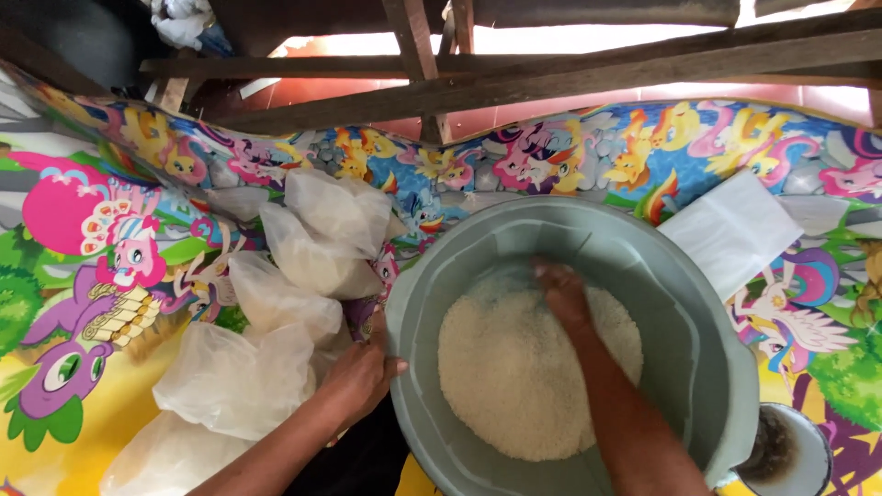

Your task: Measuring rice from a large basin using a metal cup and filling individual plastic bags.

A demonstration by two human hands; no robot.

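Note:
A large grey-green plastic basin (698, 367) sits on a bright cartoon-printed mat and holds a heap of white rice (514, 386). My right hand (562, 292) reaches down into the basin, its fingers buried in the rice at the far side of the heap. My left hand (363, 372) rests against the basin's left rim, its thumb on the edge, beside filled clear plastic bags.
Several clear plastic bags of rice (276, 303) lie piled on the mat (83, 276) left of the basin. A flat stack of empty white bags (730, 230) lies at the right. A small metal cup (781, 450) stands at bottom right. Wooden beams (514, 78) cross overhead behind the mat.

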